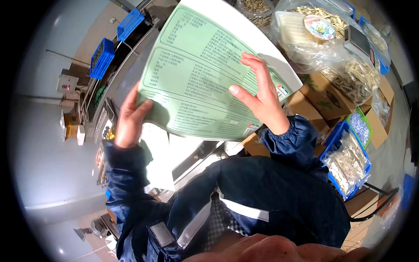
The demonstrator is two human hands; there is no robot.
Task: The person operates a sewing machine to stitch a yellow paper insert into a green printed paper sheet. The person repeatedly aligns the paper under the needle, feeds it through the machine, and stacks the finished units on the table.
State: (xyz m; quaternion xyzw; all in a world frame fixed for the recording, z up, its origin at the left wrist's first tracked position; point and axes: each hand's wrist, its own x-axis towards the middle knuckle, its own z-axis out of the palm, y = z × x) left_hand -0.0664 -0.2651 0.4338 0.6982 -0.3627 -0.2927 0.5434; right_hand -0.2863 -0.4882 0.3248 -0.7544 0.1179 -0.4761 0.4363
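A large sheet of pale green printed labels (192, 87) with a white margin is held up in front of me, tilted and bowed. My left hand (132, 115) grips its left edge, the thumb on the printed face and the fingers mostly hidden behind. Over the right part of the sheet is my right hand (263, 94), thumb and fingers apart; whether the fingertips press on the surface I cannot tell. White sheets of paper (158, 163) lie below the label sheet, on the work surface near my left forearm.
To the right, clear bags of dried pale strips (358, 81) rest over cardboard boxes (321, 94), with a tape roll (320, 28) and a small grey device (358, 41). A blue basket (347, 161) holds bagged goods. More blue baskets (102, 59) stand at the far left.
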